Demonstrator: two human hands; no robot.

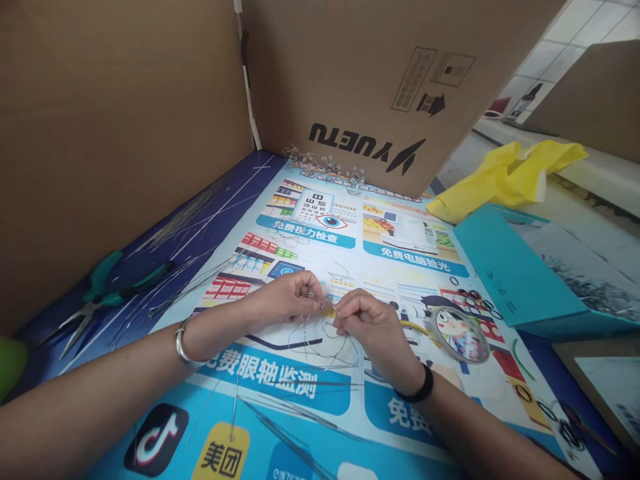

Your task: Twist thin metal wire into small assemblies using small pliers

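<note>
My left hand [295, 300], a silver bangle on its wrist, pinches a thin wire [333, 357] with thumb and forefinger over the printed sheet. Opposite it, my right hand [373, 327], with a black band on the wrist, has its fingertips closed on the same wire. Loose loops of the wire hang below both hands. Between the fingertips is a small yellowish patch whose nature I cannot make out. Straight lengths of wire [290, 437] lie on the sheet nearer to me. A clear tape roll [460, 333] rests right of my right hand.
Green-handled pliers [113, 293] lie at the left near more straight wires [180, 220]. Cardboard panels [350, 80] stand behind. Coiled wire pieces [325, 167] sit along their base. At right are black rings [470, 300], a teal box [530, 280] and a yellow cloth [500, 177].
</note>
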